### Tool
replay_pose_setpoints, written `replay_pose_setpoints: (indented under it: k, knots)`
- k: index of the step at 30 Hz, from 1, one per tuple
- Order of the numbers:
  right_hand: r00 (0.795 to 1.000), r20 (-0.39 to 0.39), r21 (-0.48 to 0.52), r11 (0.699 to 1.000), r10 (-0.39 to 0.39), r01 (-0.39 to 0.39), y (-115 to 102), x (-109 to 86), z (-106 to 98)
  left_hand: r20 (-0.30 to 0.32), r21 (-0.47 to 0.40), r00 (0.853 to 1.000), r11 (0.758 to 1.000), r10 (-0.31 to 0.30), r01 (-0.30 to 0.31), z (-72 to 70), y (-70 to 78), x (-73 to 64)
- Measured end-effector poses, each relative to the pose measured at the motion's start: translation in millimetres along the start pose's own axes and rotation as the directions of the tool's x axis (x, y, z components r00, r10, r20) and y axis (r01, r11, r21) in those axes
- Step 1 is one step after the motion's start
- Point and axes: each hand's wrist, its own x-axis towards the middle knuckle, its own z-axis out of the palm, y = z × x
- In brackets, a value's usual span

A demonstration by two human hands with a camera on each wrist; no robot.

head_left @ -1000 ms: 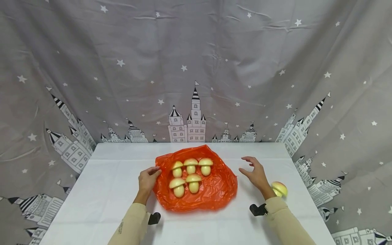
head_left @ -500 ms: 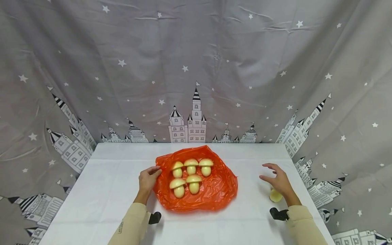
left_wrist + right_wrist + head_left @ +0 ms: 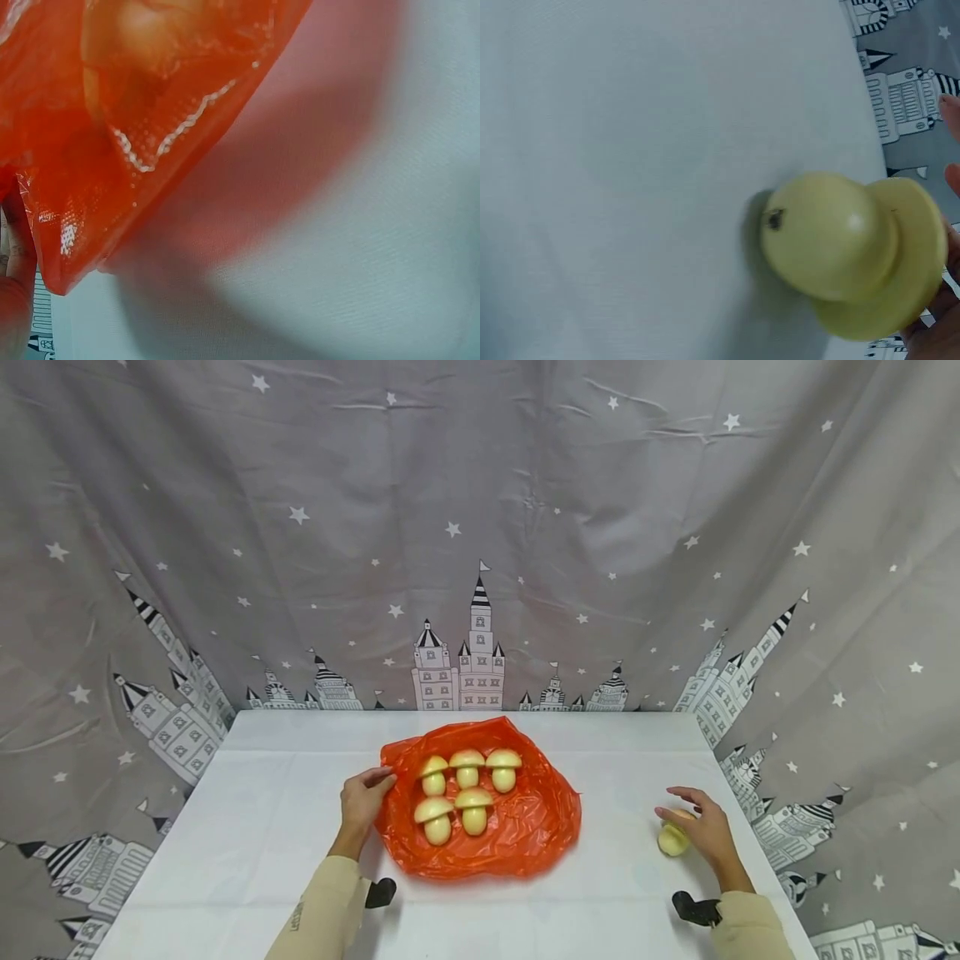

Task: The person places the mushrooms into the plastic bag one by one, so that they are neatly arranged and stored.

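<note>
My left hand (image 3: 361, 802) pinches the left rim of a red plastic bag (image 3: 536, 831), which lies spread with its mouth up. Several pale yellow toy mushrooms (image 3: 474, 820) sit in two rows inside it. In the left wrist view, the bag (image 3: 112, 187) hangs in a fold beside a few fingers. On the right of the table, my right hand (image 3: 711, 837) reaches over one more toy mushroom (image 3: 672, 841), thumb and fingers spread apart around its cap. The right wrist view shows this mushroom's round stem and wide cap (image 3: 922, 255), with fingertips (image 3: 951, 112) away from the cap.
A white cloth covers the table (image 3: 600, 902). Behind it and at both sides hangs a grey curtain (image 3: 480, 468) printed with stars and castles. Black camera mounts (image 3: 380, 893) stick out from both wrists.
My right hand has moved right, away from the bag's side, and then lower toward the lone mushroom. My left hand has stayed at the bag's rim.
</note>
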Motion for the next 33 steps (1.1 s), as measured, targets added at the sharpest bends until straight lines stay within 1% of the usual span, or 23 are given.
replay_pose_setpoints:
  k: [3,5,8,11,15,19,23,25,30,33]
  knots:
    - [1.0,-0.007,-0.005,1.0,0.015,-0.015,6.4,-4.6,5.8,-0.007,0.002,1.0,1.0,0.005,-0.005,0.4,0.0,-0.7]
    - [1.0,0.005,-0.014,1.0,0.025,-0.025,11.3,-7.7,9.7,-0.006,0.008,1.0,1.0,0.002,-0.001,0.6,-0.9,-1.6]
    - [1.0,0.012,-0.03,0.999,0.019,-0.019,17.9,-10.4,14.0,-0.004,0.017,1.0,1.0,-0.001,0.001,1.0,-2.2,-2.5]
    - [1.0,0.011,-0.023,1.0,0.006,-0.006,21.1,-11.5,15.9,-0.003,0.023,1.0,1.0,0.003,-0.003,1.9,-2.9,-2.3]
    - [1.0,0.011,0.005,1.0,-0.012,0.012,20.8,-11.6,16.5,0.002,0.027,1.0,1.0,0.006,-0.006,3.2,-2.1,-1.4]
    - [1.0,0.01,0.021,0.999,-0.028,0.028,19.8,-9.7,16.1,-0.002,0.026,1.0,1.0,-0.007,0.007,3.5,-0.9,0.2]
    - [0.999,0.008,0.072,0.997,-0.04,0.039,18.4,-8.0,15.7,-0.006,0.016,1.0,1.0,-0.017,0.017,2.4,0.4,1.7]
    - [0.999,0.004,0.081,0.996,-0.041,0.041,17.1,-7.9,15.1,-0.004,0.011,1.0,1.0,-0.024,0.024,1.9,0.8,1.8]
    - [0.999,-0.013,0.047,0.998,-0.035,0.035,12.4,-6.5,13.1,-0.002,0.018,0.999,0.999,-0.034,0.034,1.0,0.1,1.6]
    - [1.0,-0.004,0.049,0.999,-0.015,0.015,9.3,-3.8,13.0,-0.007,0.028,1.0,0.999,-0.022,0.022,0.7,-0.8,1.8]
